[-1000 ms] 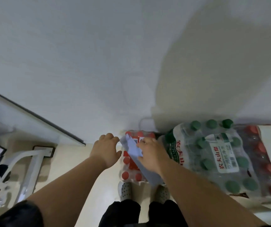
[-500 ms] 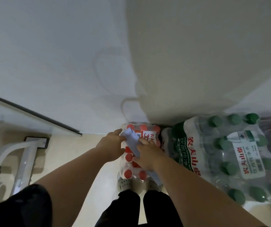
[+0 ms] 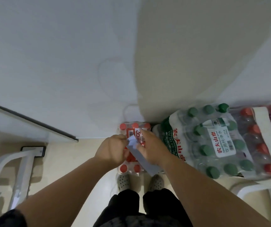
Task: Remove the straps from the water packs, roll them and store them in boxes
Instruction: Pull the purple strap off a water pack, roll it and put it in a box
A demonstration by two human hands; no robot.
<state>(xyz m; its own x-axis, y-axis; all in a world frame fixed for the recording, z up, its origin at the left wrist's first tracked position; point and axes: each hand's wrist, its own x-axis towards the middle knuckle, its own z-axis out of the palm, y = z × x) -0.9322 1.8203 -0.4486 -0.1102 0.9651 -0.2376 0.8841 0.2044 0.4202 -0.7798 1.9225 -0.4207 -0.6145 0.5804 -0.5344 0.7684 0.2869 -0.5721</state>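
Observation:
A flat pale blue strap [image 3: 143, 158] runs from between my hands down toward my feet. My left hand [image 3: 113, 149] pinches its upper end. My right hand [image 3: 151, 147] grips the strap just beside it, fingers curled over it. Both hands hover above a small water pack with red caps [image 3: 132, 128] that stands on the floor against the wall. To its right lies a bigger pack with green caps [image 3: 210, 141], and beyond that another red-capped pack [image 3: 260, 145] with a wide white strap [image 3: 267, 136] across it.
My feet in grey perforated clogs [image 3: 123, 181] stand right behind the small pack. White metal frame legs [image 3: 23, 164] stand on the floor at left, another white frame [image 3: 262, 189] at lower right. A white wall fills the upper view.
My hands have drawn closer together on the strap's upper end, and my left hand now pinches it. The view shifted left, showing the white-strapped pack at right again.

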